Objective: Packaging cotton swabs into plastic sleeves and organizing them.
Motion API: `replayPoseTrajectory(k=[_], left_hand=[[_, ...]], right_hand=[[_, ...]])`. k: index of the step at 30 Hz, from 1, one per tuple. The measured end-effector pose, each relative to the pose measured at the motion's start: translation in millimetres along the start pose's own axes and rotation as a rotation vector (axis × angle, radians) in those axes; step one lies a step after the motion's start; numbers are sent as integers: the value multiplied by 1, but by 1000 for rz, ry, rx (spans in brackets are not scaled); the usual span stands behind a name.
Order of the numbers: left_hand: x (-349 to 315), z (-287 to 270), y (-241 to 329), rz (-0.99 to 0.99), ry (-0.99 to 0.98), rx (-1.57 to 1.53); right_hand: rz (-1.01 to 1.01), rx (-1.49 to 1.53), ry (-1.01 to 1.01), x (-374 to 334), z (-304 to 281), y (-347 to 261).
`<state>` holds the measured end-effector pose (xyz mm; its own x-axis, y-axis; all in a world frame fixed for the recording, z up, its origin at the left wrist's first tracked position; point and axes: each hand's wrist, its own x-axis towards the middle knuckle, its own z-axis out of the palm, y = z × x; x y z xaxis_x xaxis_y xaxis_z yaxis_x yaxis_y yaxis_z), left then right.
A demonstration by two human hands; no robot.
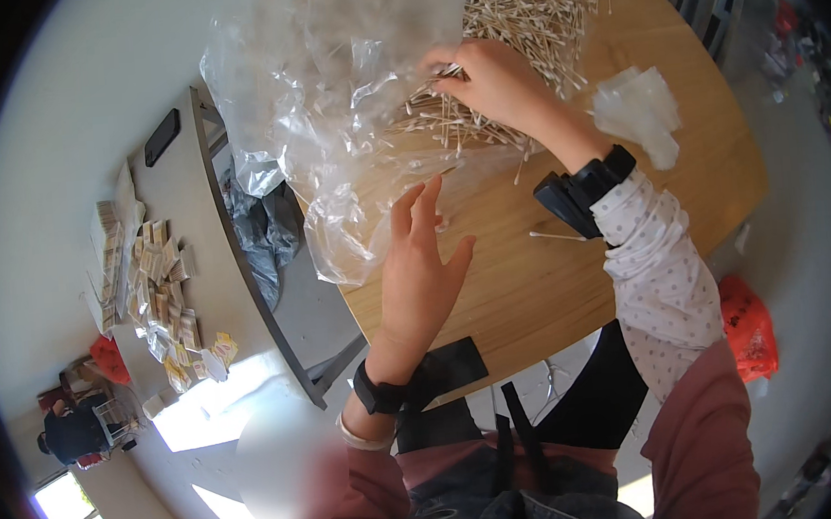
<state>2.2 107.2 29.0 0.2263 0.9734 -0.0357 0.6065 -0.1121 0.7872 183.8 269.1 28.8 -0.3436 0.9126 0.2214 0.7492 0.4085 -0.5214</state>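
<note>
A large loose pile of cotton swabs with pale wooden sticks lies at the far side of a wooden table. My right hand is over its near left part, fingers curled and thumb bent in around a few swabs; the fingertips are partly hidden. Beside it, a big clear plastic bag spreads over the table's left side, crumpled and shiny. My left hand is raised near the bag's lower edge, fingers apart, with nothing in it. One stray swab lies near my right wrist.
Crumpled translucent plastic lies on the wooden table at right. A dark flat object sits at the near edge. On a side table at left are a black phone and many small packs. A red bag stands at right.
</note>
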Motion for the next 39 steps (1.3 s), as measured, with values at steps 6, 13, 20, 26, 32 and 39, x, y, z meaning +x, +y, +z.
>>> replayPoseTrajectory(k=[6,13,20,26,32,39], left_hand=[[10,4,-27,142,111,244],[51,6,-51,288,208,327],[-2,11,-18,188,209,100],[-69,45,-28,158,166,351],[-61,47,-9,191,249,170],[-93,27,-14,-174,212,162]], right_hand=[[-214,145,218,-83,-20,-4],[-167,20,179,-155,4,-23],[-39,23,195,-187,17,-28],[23,-146,436,-198,-3,1],[491,-327,495,-246,-39,68],[653,2,454,-262,-36,69]])
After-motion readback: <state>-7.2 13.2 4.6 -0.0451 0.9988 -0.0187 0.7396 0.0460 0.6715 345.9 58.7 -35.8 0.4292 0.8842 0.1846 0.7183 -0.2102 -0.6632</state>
